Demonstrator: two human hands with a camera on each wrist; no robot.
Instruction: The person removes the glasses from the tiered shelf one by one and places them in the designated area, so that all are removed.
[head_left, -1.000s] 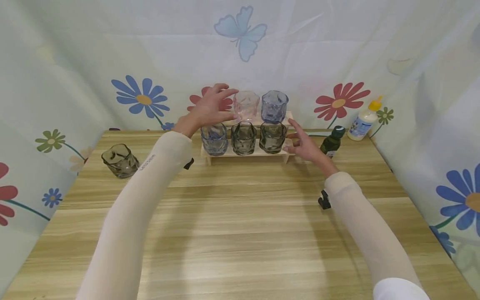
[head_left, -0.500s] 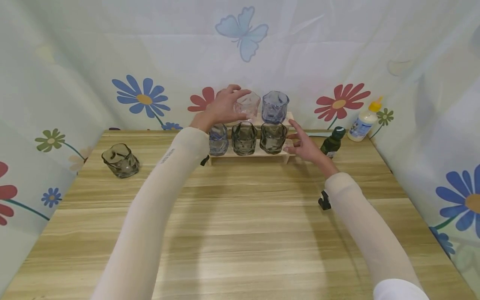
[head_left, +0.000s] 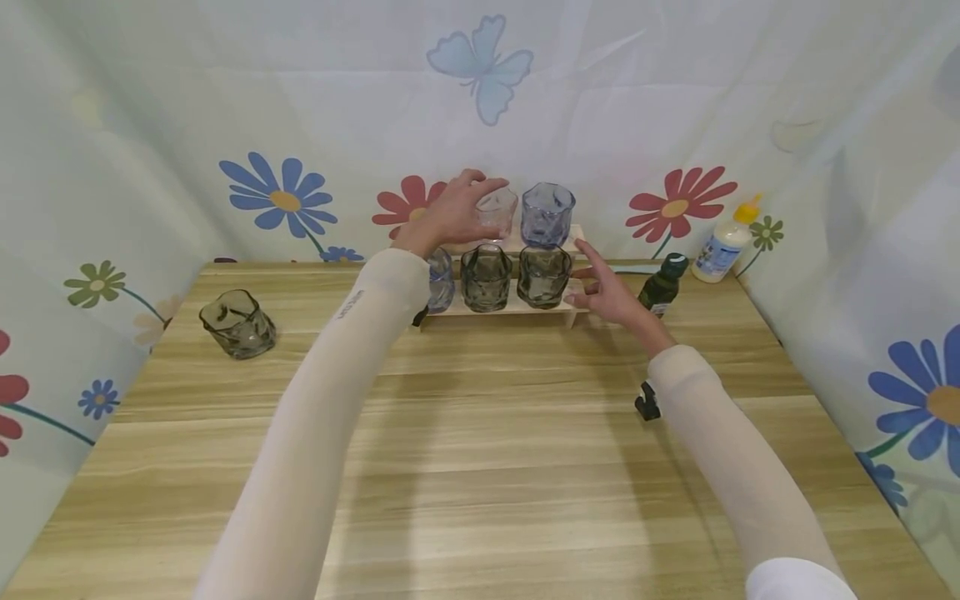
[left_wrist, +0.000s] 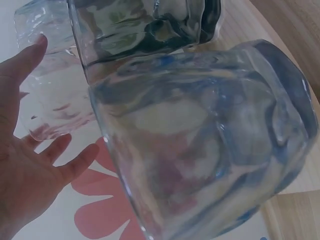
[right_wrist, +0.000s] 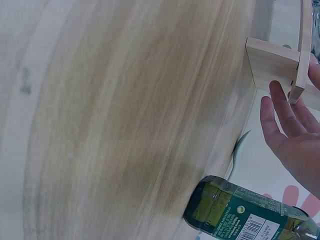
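My left hand point(head_left: 453, 212) reaches over the front row to the pale pink glass point(head_left: 497, 210) on the stand's upper shelf. Its thumb point(left_wrist: 35, 55) lies against one side of that glass, with fingers bent round the far side. At the right end of the wooden two-tier stand point(head_left: 495, 310), my right hand point(head_left: 611, 292) touches the shelf end with spread fingers. A blue-grey glass point(head_left: 547, 215) sits beside the pink one. On the lower shelf are a blue glass point(head_left: 441, 283), partly hidden by my left wrist, and two dark glasses, one in the middle point(head_left: 486, 279) and one right point(head_left: 544, 277).
Another smoky glass point(head_left: 238, 325) stands alone at the table's left. Behind my right hand is a dark green bottle point(head_left: 662, 283), with a yellow-capped bottle point(head_left: 720, 250) further right. A flower-printed curtain point(head_left: 360, 100) borders the wooden table point(head_left: 480, 450) at the back and sides.
My left hand has moved right, from beside the pink glass to round it. The right hand stays at the stand's end, and the glasses keep their places.
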